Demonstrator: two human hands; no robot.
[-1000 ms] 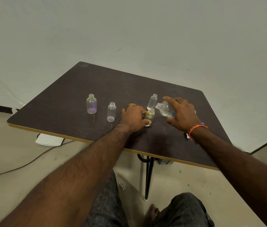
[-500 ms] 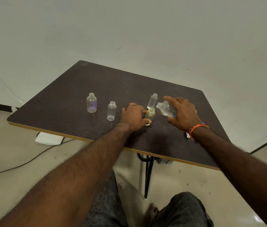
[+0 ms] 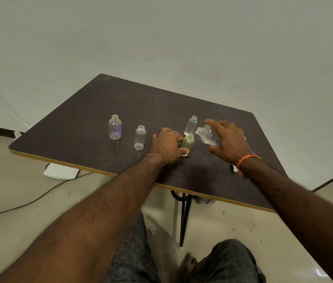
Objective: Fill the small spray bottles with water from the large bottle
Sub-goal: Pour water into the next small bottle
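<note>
My right hand (image 3: 228,141) grips the large clear water bottle (image 3: 207,135), tilted with its open neck over the mouth of a small yellowish bottle (image 3: 188,142). My left hand (image 3: 166,146) holds that small bottle upright on the dark table (image 3: 92,111). A frosted small bottle (image 3: 190,126) stands just behind it. Further left stand a clear small bottle (image 3: 140,137) and a purple-tinted one (image 3: 115,127), both uncapped.
A small white object (image 3: 235,168) lies on the table under my right wrist. On the floor left of the table are a white box (image 3: 60,171) and a cable (image 3: 18,207). My knees are below the table's near edge (image 3: 212,198).
The view shifted slightly. Both hands keep their grip, and the large bottle stays tipped at the yellowish bottle's mouth.
</note>
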